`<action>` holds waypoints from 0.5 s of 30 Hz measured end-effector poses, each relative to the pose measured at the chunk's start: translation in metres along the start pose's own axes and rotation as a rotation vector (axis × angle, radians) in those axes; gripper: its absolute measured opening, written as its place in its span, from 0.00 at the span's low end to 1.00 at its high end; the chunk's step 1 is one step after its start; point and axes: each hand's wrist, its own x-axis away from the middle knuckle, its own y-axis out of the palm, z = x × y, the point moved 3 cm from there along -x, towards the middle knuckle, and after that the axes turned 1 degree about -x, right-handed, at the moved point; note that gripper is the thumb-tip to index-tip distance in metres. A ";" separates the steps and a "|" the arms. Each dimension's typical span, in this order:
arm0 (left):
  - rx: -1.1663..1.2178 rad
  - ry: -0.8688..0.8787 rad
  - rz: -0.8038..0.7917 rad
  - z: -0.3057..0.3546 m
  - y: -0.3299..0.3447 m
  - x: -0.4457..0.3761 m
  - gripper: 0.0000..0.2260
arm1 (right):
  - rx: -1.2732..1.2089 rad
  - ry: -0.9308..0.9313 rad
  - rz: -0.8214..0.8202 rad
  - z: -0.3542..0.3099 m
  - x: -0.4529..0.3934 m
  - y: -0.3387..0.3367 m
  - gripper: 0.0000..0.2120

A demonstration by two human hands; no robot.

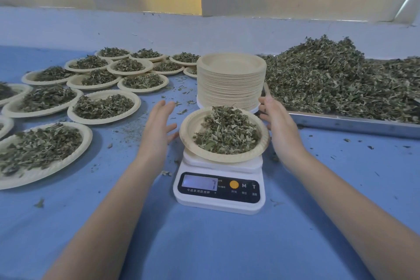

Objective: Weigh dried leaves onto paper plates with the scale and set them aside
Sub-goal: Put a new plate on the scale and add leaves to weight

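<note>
Now my left hand [159, 125] and right hand [278, 124] flank the filled plate [223, 134] on the scale [219, 188], fingers apart; right nearly touches its rim, left slightly farther.

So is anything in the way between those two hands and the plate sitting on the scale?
Nothing visible. The left hand and right hand hover open on either side of the plate of leaves on the scale, with only bare gaps between. The stack of empty plates stands just behind, clear of both.
</note>
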 end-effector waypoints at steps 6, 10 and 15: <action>-0.039 0.026 -0.022 -0.001 0.001 0.003 0.23 | 0.001 -0.020 -0.033 -0.004 0.004 0.000 0.29; -0.077 0.027 -0.062 -0.004 0.002 0.002 0.23 | -0.011 -0.013 -0.026 -0.003 0.005 0.001 0.29; -0.197 -0.034 -0.199 -0.018 0.019 0.011 0.31 | -0.035 0.005 -0.019 0.002 0.010 0.010 0.24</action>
